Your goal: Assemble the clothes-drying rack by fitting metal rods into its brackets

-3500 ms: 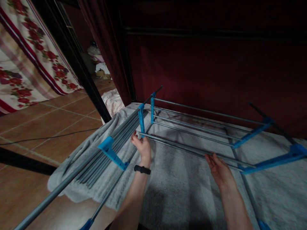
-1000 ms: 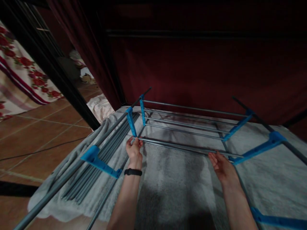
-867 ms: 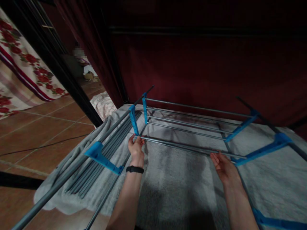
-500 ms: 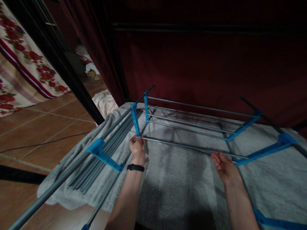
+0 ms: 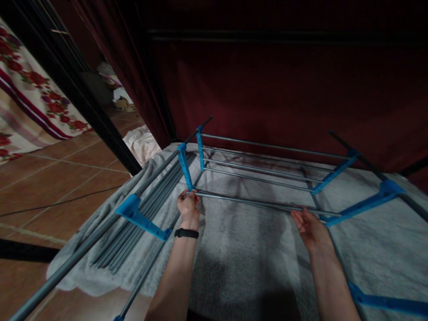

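My left hand [image 5: 188, 205] pinches the left end of a grey metal tube [image 5: 247, 201], right by the foot of a blue plastic bracket [image 5: 185, 167]. Near the tube's other end, the fingers of my right hand [image 5: 309, 227] curl under and around it, close to the blue bracket [image 5: 364, 208] on the right. A second tube seems to run just beneath the first. Both brackets belong to a rack frame with long side poles [image 5: 76, 249]. Farther back, several thinner crossbars [image 5: 264, 170] span another pair of brackets. Whether the tube's ends sit inside the brackets I cannot tell.
A row of loose grey tubes [image 5: 143, 214] lies on the grey blanket [image 5: 247, 263] at the left. Another blue bracket [image 5: 143, 218] sticks out from the left pole, and one more [image 5: 391, 303] at the lower right. Behind stands a dark red curtain [image 5: 267, 89]; tiled floor [image 5: 67, 178] is left.
The view has shifted slightly, so the rack sits a little farther left in the picture. Both hands keep their places on the tube.
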`<state>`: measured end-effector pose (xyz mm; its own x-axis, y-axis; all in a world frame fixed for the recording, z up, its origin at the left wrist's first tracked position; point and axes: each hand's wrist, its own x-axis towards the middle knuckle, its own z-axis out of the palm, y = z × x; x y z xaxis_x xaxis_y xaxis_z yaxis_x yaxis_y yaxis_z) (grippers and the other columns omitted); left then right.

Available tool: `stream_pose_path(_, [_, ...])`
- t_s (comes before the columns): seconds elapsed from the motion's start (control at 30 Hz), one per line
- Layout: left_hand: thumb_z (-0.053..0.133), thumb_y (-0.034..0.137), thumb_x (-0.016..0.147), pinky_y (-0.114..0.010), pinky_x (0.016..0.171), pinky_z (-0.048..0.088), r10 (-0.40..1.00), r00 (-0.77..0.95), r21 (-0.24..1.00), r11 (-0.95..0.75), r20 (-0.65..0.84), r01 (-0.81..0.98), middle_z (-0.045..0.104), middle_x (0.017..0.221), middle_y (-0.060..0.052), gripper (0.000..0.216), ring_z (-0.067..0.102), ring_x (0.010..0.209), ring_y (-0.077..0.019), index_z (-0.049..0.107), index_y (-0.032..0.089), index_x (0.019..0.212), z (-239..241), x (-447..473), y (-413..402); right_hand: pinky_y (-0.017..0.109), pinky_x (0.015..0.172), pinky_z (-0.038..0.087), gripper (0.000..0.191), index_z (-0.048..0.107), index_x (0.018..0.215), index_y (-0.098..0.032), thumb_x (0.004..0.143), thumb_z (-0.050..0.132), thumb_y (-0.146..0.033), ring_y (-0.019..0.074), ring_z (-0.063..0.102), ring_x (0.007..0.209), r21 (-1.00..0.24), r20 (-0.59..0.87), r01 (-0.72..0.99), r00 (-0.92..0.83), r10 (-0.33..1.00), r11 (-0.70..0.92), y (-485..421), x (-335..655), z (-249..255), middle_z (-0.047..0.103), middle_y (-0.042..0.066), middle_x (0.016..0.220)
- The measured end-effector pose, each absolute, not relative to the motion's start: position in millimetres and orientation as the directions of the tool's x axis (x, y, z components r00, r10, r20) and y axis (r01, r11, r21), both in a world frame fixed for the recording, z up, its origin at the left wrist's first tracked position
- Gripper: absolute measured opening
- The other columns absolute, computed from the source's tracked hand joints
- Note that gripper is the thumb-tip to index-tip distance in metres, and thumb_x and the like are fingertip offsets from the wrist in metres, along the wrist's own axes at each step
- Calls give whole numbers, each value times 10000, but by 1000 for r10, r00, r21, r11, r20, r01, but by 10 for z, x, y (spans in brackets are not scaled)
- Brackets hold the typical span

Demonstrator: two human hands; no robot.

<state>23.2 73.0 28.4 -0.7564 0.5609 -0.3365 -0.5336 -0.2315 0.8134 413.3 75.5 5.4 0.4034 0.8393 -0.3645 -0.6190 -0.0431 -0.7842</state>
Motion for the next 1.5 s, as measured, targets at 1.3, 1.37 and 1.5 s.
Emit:
stream_pose_path(1.3, [664, 124, 803, -206, 583, 464, 554, -830, 913, -308, -56, -267, 648, 698, 47, 204, 612, 593, -102, 576, 179, 979, 400, 154, 853, 268, 718, 640, 208, 654, 789, -203, 727, 844, -263, 163, 743, 729, -848, -321, -520, 349, 880, -104, 658, 3921, 245, 769, 32, 790])
stream_pose_path(1.37, [690, 165, 806, -214, 605, 465, 565, -824, 908, -322, -44, -269, 650, 699, 47, 255, 644, 608, -112, 548, 186, 1016, 415, 160, 837, 297, 711, 644, 240, 672, 804, -191, 711, 861, -306, 183, 747, 746, -867, -337, -468, 298, 893, -171, 689, 3906, 188, 784, 65, 849])
stream_pose_path(1.5, [734, 209, 802, -222, 622, 463, 572, -819, 902, -337, -32, -271, 645, 689, 53, 319, 667, 605, -119, 515, 195, 1033, 444, 173, 804, 292, 649, 604, 366, 710, 809, -182, 680, 870, -484, 186, 705, 693, -962, -212, -233, 314, 926, -141, 678, 3752, 129, 764, 68, 805])
